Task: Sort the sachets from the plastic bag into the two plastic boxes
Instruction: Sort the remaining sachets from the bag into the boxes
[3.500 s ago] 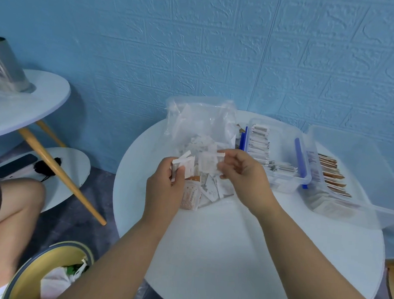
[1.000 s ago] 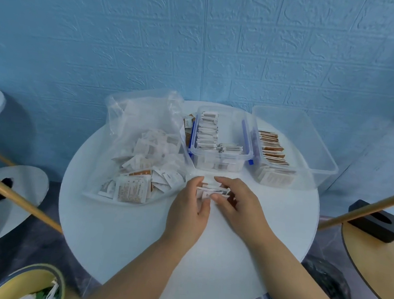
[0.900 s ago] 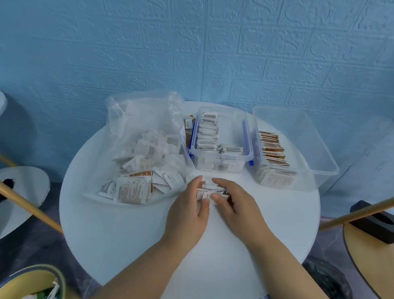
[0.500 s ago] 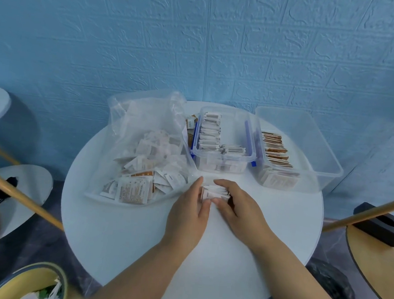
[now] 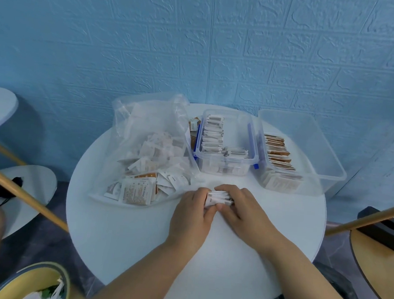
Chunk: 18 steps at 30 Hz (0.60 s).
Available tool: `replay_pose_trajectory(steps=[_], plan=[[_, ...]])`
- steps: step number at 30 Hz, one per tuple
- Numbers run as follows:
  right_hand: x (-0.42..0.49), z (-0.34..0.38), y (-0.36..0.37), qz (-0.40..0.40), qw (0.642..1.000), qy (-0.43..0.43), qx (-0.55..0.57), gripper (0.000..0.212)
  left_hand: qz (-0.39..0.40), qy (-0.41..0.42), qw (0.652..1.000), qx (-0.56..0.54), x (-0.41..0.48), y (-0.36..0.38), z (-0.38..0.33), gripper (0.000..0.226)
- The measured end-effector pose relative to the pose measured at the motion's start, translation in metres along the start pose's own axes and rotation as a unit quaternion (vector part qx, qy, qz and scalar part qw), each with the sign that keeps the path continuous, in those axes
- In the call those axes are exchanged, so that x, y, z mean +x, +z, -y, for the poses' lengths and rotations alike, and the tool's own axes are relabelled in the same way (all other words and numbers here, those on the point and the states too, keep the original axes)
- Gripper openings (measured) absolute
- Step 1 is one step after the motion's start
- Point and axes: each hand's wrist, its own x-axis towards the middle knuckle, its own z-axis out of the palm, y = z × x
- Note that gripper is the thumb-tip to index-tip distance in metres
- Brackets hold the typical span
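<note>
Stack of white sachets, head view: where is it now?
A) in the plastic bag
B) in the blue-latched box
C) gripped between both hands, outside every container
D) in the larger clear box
C: the left hand and right hand grip the stack of white sachets between them over the white table, in front of the blue-latched box and beside the plastic bag.

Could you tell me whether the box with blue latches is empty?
No, rows of white sachets stand inside the box with blue latches.
</note>
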Motion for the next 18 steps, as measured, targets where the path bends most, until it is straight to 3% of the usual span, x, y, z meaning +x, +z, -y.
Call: replay_pose_trajectory(steps=[3, 12, 18], plan=[[0.004, 0.007, -0.022, 0.046, 0.999, 0.006, 0.017, 0.019, 0.014, 0.020, 1.000, 0.007, 0.004, -0.006, -0.004, 0.027], [0.053, 0.031, -0.098, 0.053, 0.996, -0.035, -0.063, 0.021, -0.008, 0.108, 0.994, -0.021, 0.057, -0.038, -0.037, 0.025], [0.092, 0.027, -0.117, 0.075, 0.997, -0.007, -0.028, 0.021, -0.052, 0.093, 0.994, -0.040, 0.091, -0.040, -0.044, 0.019]])
